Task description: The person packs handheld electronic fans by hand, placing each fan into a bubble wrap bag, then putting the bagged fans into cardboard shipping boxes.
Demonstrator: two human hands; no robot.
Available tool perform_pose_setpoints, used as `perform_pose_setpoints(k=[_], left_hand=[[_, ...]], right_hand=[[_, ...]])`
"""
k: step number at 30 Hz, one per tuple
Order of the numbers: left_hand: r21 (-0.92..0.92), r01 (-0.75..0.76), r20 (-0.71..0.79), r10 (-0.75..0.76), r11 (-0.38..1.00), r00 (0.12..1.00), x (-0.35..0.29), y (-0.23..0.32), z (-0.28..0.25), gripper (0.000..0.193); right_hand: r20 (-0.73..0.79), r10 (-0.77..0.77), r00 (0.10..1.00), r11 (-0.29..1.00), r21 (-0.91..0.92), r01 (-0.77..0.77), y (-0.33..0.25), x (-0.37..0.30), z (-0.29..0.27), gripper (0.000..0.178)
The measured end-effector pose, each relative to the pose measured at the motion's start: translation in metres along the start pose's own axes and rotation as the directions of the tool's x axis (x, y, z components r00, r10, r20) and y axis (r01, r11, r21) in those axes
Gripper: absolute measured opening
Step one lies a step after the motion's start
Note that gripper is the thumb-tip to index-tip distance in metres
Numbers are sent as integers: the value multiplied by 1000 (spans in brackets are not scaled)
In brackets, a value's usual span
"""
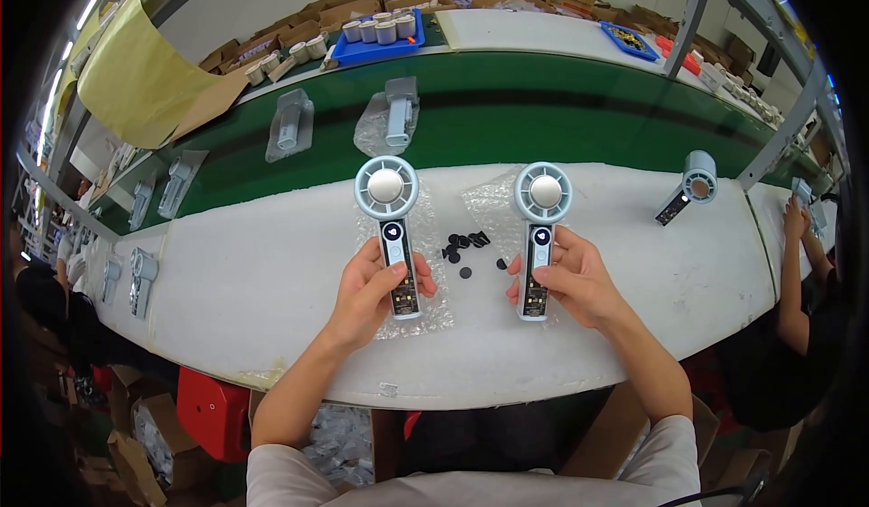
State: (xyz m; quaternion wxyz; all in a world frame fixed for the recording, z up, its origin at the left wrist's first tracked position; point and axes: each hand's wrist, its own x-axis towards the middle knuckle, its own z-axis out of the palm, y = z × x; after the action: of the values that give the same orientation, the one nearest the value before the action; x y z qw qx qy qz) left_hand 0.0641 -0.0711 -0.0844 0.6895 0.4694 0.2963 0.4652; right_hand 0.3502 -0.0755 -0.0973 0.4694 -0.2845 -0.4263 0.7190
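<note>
Two handheld fans lie on the white surface [634, 281], one under each hand: the left fan [391, 226] and the right fan [540, 226] both run lengthwise away from the person, round heads at the far end, handles pointing back toward the body. The left hand [373, 291] is clamped around the lower handle of the left fan, thumb across its front; the right hand [572, 281] grips the handle of the right fan the same way. Each fan is pale blue-grey smooth plastic, with a ringed, vaned head around a matte silvery disc, a small dark round screen below it, and an open stretch of handle showing a dark circuit board (its detail too small to make out). Both rest on clear bubble-wrap sheets [484, 204], crinkled and glossy. Between the fans lies a loose cluster of small black round pads [463, 244]. A third fan [690, 186] lies well apart to the right, tilted, near a green conveyor belt [561, 127].
</note>
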Motion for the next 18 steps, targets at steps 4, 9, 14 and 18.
perform_pose_setpoints(k=[4, 9, 14, 18], left_hand=[[3, 10, -2, -10, 1000, 1000, -1, 1, 0, 28], [5, 19, -27, -19, 1000, 999, 1, 0, 3, 27], [-3, 19, -11, -19, 1000, 1000, 3, 0, -2, 27], [-10, 17, -7, -17, 1000, 1000, 3, -3, -6, 27]], right_hand=[[-4, 12, 1000, 1000, -22, -12, -2, 0, 1, 46], [-11, 15, 1000, 999, -39, -15, -1, 0, 2, 45], [-7, 11, 1000, 1000, -29, -11, 2, 3, 0, 44], [-5, 7, 1000, 999, -39, -7, 5, 4, -2, 47]])
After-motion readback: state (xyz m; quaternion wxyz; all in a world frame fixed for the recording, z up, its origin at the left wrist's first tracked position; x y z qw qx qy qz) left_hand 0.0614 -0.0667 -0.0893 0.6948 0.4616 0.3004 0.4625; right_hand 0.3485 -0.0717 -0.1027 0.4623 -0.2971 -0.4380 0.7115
